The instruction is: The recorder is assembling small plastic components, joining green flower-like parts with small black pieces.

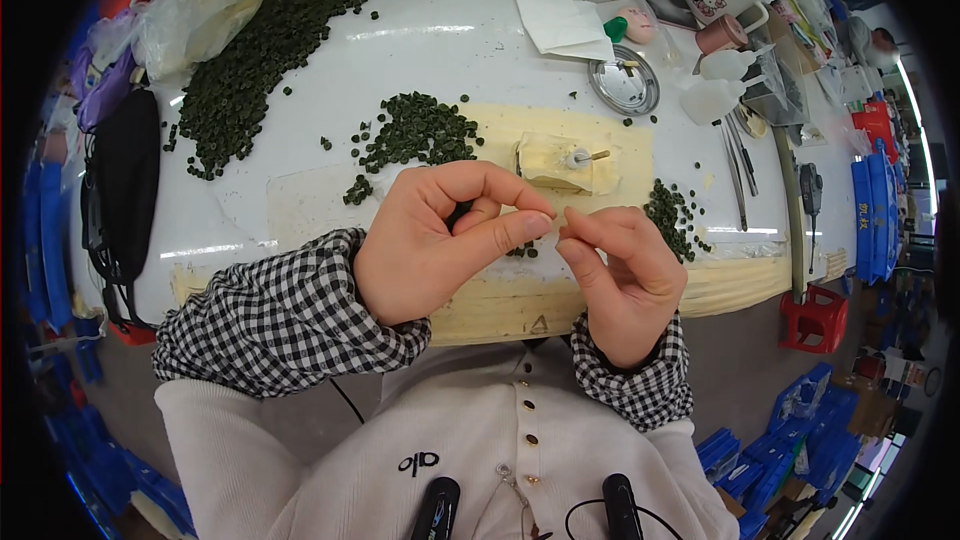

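My left hand (430, 240) is closed, thumb and forefinger pinched together above the table's near part. A dark object (459, 214), too covered to name, shows within its curled fingers. Close to its fingertips is my right hand (630, 275), also closed in a pinch. Whatever lies between the fingertips is too small to make out. Just beyond them stands a cream-coloured block (565, 175) with a white round piece and a thin brass-coloured pin (600, 155) on top. Small dark green pieces are heaped (420, 130) beyond my left hand, with more (672, 215) to the right of my right hand.
A large heap of dark green pieces (240, 90) covers the far left, beside a clear plastic bag (205, 15) and a black mask-like cloth bag (122, 195). Toward the far right are a round metal dish (624, 85), white paper (562, 25), white bottles (710, 98) and tweezers (735, 175).
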Motion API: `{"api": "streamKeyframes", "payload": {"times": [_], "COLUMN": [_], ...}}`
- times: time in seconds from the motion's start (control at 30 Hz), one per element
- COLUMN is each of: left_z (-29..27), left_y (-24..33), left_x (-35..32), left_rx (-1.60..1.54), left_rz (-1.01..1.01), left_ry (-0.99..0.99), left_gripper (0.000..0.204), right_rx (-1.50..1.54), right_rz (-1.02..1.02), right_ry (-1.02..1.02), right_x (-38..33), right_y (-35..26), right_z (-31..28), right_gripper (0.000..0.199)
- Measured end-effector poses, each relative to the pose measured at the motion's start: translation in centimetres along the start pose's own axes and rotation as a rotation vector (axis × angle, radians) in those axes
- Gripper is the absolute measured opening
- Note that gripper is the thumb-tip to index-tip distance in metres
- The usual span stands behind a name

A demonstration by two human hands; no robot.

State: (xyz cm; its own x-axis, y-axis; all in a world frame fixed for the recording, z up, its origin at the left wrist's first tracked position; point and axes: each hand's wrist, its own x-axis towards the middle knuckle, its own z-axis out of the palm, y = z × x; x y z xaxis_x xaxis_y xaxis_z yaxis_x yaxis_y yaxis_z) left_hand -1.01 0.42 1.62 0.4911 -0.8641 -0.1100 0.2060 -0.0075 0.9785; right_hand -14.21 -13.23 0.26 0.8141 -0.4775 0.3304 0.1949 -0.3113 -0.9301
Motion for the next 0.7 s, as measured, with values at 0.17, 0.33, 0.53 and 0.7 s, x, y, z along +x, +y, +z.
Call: {"api": "streamKeyframes", "payload": {"times": [0.17, 0.33, 0.53, 0.7], "left_z": [-0.2, -0.7, -0.9, -1.0], "left_y": [-0.5, -0.9, -0.8, -1.2], "left_x": [0.5, 1.0, 1.3, 1.4], "left_rx": [-0.015, -0.004, -0.004, 0.007], "left_rz": [-0.025, -0.011, -0.035, -0.03], "left_ry": [0.06, 0.142, 0.189, 0.188], "left_gripper": [0.012, 0.013, 0.014, 0.014], "right_rx": [-0.054, -0.11, -0.42, -0.57], "right_rz": [0.005, 0.029, 0.008, -0.088], "right_ry": [0.019, 0.133, -0.082, -0.246], "right_x": [0.0, 0.2, 0.0, -0.7], "right_y": [0.3, 0.2, -0.6, -0.2], "right_z": [0.2, -0.6, -2.5, -2.5], "right_gripper": [0.022, 0.017, 0.014, 0.018]}}
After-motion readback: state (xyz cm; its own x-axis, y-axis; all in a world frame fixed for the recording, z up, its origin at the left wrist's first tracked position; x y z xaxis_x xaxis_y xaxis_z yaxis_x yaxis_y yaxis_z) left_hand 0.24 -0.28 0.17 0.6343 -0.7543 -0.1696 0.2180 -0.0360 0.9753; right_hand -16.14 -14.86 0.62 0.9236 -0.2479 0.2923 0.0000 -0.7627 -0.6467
